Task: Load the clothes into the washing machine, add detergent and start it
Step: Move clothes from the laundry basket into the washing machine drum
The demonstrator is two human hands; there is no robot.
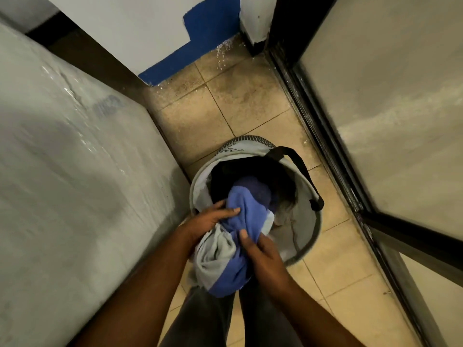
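A round grey laundry basket (304, 231) with a black strap handle (300, 169) stands on the tiled floor in front of my legs. Dark clothes (250, 174) lie inside it. Over its near rim I hold a bundle of blue and pale grey garments (233, 246). My left hand (208, 221) grips the bundle from the left, and my right hand (260, 254) grips it from the right. A large grey surface covered in plastic film (70, 171) fills the left side; I cannot tell whether it is the washing machine. No detergent is in view.
Beige floor tiles (240, 103) run ahead to a white and blue wall (205, 38). A dark-framed glass door (390, 121) lines the right side. The floor strip between the covered grey surface and the door is narrow.
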